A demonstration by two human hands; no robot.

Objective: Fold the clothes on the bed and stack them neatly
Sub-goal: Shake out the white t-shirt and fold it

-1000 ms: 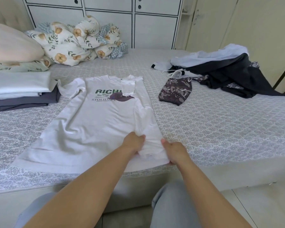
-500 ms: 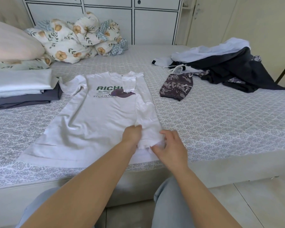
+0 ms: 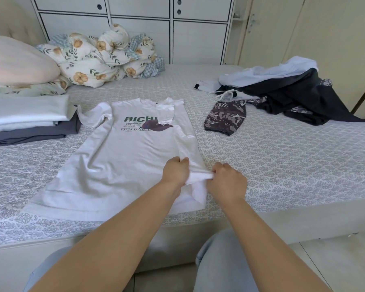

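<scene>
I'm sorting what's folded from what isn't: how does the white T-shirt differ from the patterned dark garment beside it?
The white T-shirt is spread out, large, right side folded in, both hands gripping its lower edge. The patterned dark garment is small, bunched and untouched. The shirt is plain with green lettering; the garment has an all-over print. Both lie on the bed.

I see both arms stretched forward, left hand (image 3: 175, 171) and right hand (image 3: 227, 182) (knuckles up) pinching the white t-shirt (image 3: 122, 161) hem.

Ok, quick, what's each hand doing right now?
Left hand: closed, gripping the folded edge of the white t-shirt.
Right hand: closed, pinching the same fold.
</scene>
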